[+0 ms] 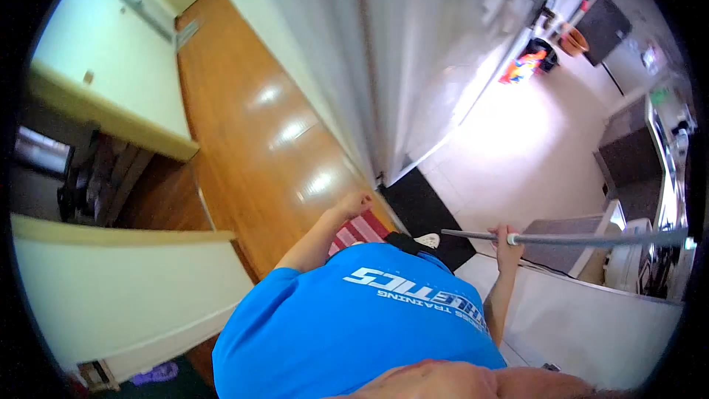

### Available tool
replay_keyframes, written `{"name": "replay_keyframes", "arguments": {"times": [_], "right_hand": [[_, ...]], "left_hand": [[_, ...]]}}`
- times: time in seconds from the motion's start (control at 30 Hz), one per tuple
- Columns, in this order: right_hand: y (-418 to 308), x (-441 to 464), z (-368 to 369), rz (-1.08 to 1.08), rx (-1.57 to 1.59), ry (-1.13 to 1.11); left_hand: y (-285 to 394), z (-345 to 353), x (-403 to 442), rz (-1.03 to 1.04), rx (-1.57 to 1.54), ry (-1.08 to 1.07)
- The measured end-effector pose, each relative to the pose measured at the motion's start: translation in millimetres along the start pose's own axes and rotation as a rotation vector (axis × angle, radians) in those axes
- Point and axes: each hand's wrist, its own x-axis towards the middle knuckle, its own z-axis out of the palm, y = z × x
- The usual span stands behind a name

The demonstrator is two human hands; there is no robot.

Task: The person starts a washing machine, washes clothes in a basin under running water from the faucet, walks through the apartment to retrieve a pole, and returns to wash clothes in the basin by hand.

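Note:
My right hand (507, 246) is wrapped around a long grey pole (591, 239) with a white collar beside the grip. The pole lies roughly level across the view, its thin end pointing left and the rest running to the right edge. What is fixed to its far end cannot be made out. My left hand (356, 204) hangs to the left of my body, fingers loosely bent and apart, holding nothing. Below it lies a red and pink striped mat (360, 230). Closest to that hand on the right is the bottom of a grey curtain (377, 125).
A dark mat (421, 203) lies at the threshold beside my shoe (427, 240). Wooden hallway floor (244, 103) stretches up on the left. Across the bright tiled floor (509, 140) are a colourful bag (524, 66) and an orange tub (573, 41). White appliances (628, 266) stand at right.

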Motion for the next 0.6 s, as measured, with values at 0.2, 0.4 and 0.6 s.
{"name": "replay_keyframes", "arguments": {"times": [0.2,0.4,0.6], "right_hand": [[8,67,-46,0.063,0.164,-0.006],[11,135,-95,0.070,0.173,0.028],[24,213,-142,0.105,0.238,0.111]], "left_hand": [[47,19,28,0.020,0.191,-0.240],[6,63,58,-0.426,0.061,-0.241],[44,85,116,-0.446,0.030,-0.331]]}}
